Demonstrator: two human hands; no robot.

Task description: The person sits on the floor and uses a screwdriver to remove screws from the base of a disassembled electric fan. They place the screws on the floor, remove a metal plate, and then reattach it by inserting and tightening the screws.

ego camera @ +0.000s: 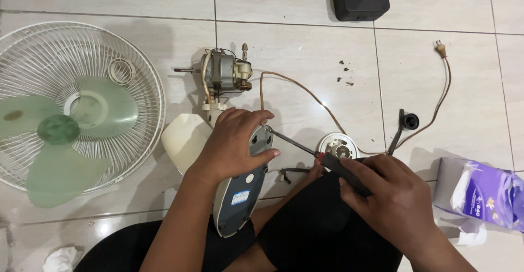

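Grey plastic fan base point(240, 195), one, lies on the person's lap, left hand point(232, 141) clamped around its upper end. Right hand point(393, 195) grips one screwdriver point(322, 160), fist closed, tip touching the base's top edge. One motor point(224, 75), one wire guard point(76, 103), one green three-bladed propeller point(57, 135), one tissue pack point(483, 193) rest on the tiles.

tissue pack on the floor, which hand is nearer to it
Right. The right hand with the screwdriver is just left of the tissue pack; the left hand is farther, on the grey fan base.
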